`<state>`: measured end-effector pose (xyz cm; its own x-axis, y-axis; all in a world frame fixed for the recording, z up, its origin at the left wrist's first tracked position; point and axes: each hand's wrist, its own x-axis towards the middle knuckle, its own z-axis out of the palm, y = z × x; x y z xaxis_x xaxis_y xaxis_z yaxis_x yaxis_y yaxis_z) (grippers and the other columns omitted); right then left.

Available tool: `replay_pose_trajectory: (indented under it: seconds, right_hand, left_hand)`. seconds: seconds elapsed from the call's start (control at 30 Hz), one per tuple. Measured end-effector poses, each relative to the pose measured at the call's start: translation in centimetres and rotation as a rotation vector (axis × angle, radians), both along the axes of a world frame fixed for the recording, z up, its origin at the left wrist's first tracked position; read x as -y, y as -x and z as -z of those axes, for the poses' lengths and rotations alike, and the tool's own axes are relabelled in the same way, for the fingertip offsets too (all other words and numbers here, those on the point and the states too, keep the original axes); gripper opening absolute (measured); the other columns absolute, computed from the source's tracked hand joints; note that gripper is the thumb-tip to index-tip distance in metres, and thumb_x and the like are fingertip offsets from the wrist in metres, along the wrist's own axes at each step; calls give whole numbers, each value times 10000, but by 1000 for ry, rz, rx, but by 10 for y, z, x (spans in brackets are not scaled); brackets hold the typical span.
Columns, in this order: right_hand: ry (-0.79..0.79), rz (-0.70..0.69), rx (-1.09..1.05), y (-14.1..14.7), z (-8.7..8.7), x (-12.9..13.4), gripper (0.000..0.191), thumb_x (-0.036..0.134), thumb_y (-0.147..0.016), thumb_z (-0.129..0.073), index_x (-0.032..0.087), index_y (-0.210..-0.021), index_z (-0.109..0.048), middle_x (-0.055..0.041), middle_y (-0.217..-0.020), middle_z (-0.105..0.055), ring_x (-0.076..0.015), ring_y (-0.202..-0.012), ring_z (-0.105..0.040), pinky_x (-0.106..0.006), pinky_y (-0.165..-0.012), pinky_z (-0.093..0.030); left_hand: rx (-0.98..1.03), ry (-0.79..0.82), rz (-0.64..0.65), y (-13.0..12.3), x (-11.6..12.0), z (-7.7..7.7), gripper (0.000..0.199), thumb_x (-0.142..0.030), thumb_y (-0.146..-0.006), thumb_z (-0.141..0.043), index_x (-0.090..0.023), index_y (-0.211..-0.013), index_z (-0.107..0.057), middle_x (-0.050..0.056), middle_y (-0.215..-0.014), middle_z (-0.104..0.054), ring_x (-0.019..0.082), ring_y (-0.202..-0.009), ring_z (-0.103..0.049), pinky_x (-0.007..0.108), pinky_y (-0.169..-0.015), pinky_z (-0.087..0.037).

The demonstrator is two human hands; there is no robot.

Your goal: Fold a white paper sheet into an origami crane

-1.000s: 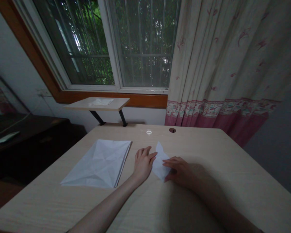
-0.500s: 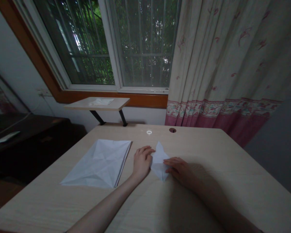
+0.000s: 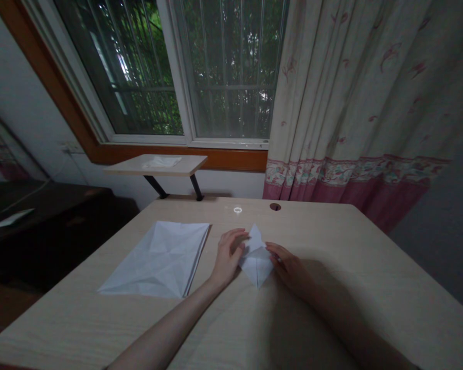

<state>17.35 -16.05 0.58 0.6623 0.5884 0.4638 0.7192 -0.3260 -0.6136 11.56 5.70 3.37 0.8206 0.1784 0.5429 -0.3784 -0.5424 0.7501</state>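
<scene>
A small folded white paper (image 3: pixel 256 262) lies on the light wooden desk in front of me, pointed at its far and near ends, with a crease down its near half. My left hand (image 3: pixel 227 258) grips its left edge, thumb on the paper and fingers curled at the upper left side. On the opposite edge, my right hand (image 3: pixel 290 266) pinches the paper between thumb and fingers. Some of the fingertips are hard to make out. Left of my left forearm rests a stack of larger creased white paper sheets (image 3: pixel 158 259).
A raised shelf (image 3: pixel 131 167) with a white paper piece (image 3: pixel 162 161) on it stands at the desk's back left. A round cable hole (image 3: pixel 275 206) is near the back edge. Beyond are a barred window (image 3: pixel 227 72) and a curtain (image 3: pixel 332 103). A dark table (image 3: pixel 61 205) stands at left.
My right hand's fingers have moved off the paper's middle to its right edge. The paper's near half now shows a centre crease and looks wider. My left thumb has come onto the paper.
</scene>
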Motion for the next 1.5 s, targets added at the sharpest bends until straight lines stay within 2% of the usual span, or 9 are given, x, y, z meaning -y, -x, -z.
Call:
replay_pose_trajectory:
  seconds: [0.07, 0.27, 0.5, 0.63, 0.77, 1.0, 1.1, 1.3, 1.5]
  right_hand:
    - [-17, 5, 4, -1, 1, -1, 334, 265, -982, -413, 223, -1247, -612, -93, -1315, -626, -243, -1225, -577, -470, -1065, -464]
    - [-53, 32, 78, -4, 6, -2, 325, 264, -980, -412, 218, -1238, -604, -111, -1287, -638, -245, -1212, -588, -460, -1040, -492]
    - [-46, 49, 135, -5, 6, -2, 285, 257, -981, -418, 214, -1176, -623, -119, -1281, -634, -251, -1204, -588, -465, -1018, -502]
    - [-61, 126, 220, -7, 5, -2, 203, 291, -980, -455, 206, -1036, -631, -131, -1191, -663, -269, -1117, -616, -485, -956, -516]
    - [-66, 188, 271, -7, 3, -1, 177, 322, -979, -478, 214, -924, -607, -118, -1078, -671, -272, -1034, -621, -481, -906, -517]
    - [-77, 233, 253, -6, 0, -2, 168, 308, -979, -467, 223, -905, -591, -110, -1054, -663, -271, -1014, -621, -476, -892, -514]
    - [-82, 230, 253, -6, -1, -2, 168, 306, -980, -464, 223, -909, -592, -110, -1056, -664, -272, -1015, -623, -472, -888, -516]
    - [-118, 243, 252, -5, 0, 0, 174, 321, -984, -467, 233, -916, -600, -103, -1061, -669, -270, -1022, -624, -471, -893, -517]
    - [-124, 213, 251, -4, -3, 0, 175, 333, -981, -467, 221, -992, -602, -115, -1088, -667, -269, -1033, -626, -467, -901, -522]
  left_hand:
    - [0, -64, 8, 1, 3, -2, 315, -246, -798, -592, -217, -1106, -649, 74, -1226, -625, 271, -1170, -532, 455, -1044, -379]
    - [-70, -341, -44, 2, 11, 1, 793, -267, -616, -817, -230, -1331, -476, 106, -1363, -533, 325, -1247, -455, 511, -1086, -306]
    - [-116, -496, -107, 1, 11, 8, 975, -333, -596, -894, -260, -1412, -366, 133, -1448, -443, 352, -1338, -382, 580, -1122, -205]
    - [-89, -517, -152, -1, 12, 11, 1058, -362, -569, -912, -254, -1428, -303, 158, -1460, -411, 360, -1358, -363, 610, -1131, -174]
    - [2, -535, -139, 0, 12, 13, 975, -359, -558, -921, -222, -1344, -362, 181, -1447, -408, 364, -1363, -366, 630, -1132, -165]
    - [41, -703, -56, 7, 16, 6, 465, -308, -707, -833, -218, -1061, -545, 151, -1405, -447, 361, -1359, -367, 651, -1131, -179]
    - [3, -766, -66, 9, 16, 2, 347, -293, -714, -830, -240, -974, -606, 115, -1372, -468, 364, -1350, -362, 654, -1131, -174]
    - [-27, -784, -96, 9, 15, -1, 367, -378, -712, -831, -273, -1018, -657, 118, -1451, -403, 384, -1361, -328, 673, -1126, -136]
    - [-20, -769, -112, 8, 14, 2, 581, -397, -651, -875, -278, -1159, -619, 144, -1472, -391, 387, -1367, -325, 655, -1133, -128]
